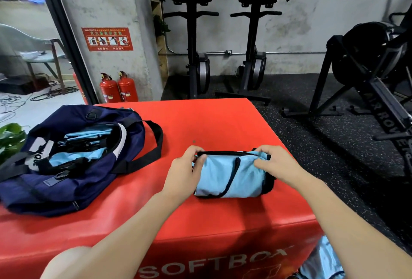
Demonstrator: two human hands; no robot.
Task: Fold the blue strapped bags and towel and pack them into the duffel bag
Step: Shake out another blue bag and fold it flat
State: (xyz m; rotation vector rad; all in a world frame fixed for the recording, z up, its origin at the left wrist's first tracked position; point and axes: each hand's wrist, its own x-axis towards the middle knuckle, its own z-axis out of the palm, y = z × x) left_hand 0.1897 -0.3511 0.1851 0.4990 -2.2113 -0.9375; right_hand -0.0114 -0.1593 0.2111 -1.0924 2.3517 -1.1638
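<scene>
The red soft box (pixel 223 127) carries the open navy duffel bag (pixel 73 158), well left of the grip. Between the hands lies the folded light-blue strapped bag (pixel 231 176); left hand (pixel 185 173) and right hand (pixel 276 165) pinch its top corners. Best keep both pinches level so the fold stays tight.

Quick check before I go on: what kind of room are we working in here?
Most likely a gym. Two upright black exercise machines stand against the concrete wall, an air bike sits on speckled rubber flooring, and the work surface is a red padded box marked SOFTBOX.
</scene>
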